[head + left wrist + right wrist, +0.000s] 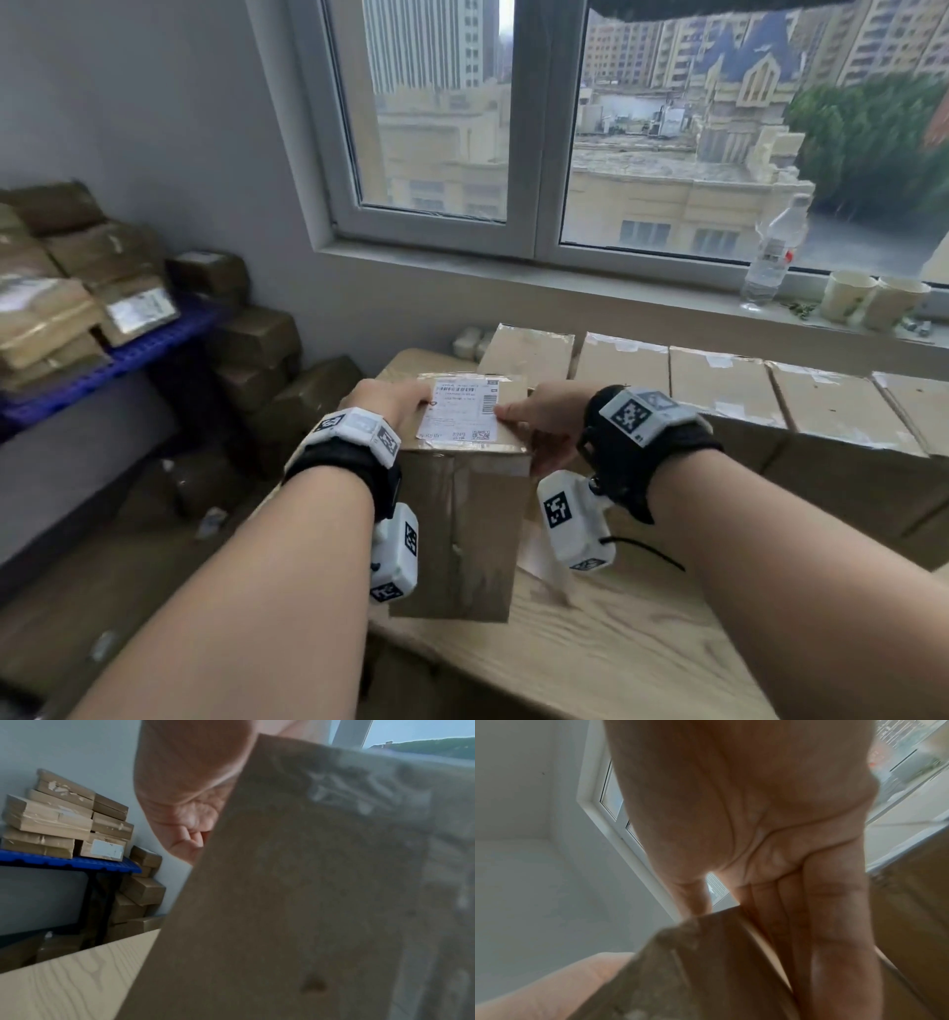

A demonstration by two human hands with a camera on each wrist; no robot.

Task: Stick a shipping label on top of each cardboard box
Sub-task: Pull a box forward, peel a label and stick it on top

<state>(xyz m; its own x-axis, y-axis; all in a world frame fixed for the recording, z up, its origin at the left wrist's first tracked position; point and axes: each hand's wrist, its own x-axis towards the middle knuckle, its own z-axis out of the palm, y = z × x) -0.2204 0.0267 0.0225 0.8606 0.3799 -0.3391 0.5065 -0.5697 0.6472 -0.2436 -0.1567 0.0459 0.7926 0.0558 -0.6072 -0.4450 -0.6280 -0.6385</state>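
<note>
Label (458, 414) — white, barcoded, flat atop box (462, 519)

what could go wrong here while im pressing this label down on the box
1. The cardboard box stands tall at the left edge of the wooden table; a push from the right hand might tip or slide it off.
2. The shipping label looks slightly wrinkled along its near edge, so it may crease or trap air.
3. The left hand only touches the label's left side, so that edge might lift.
</note>
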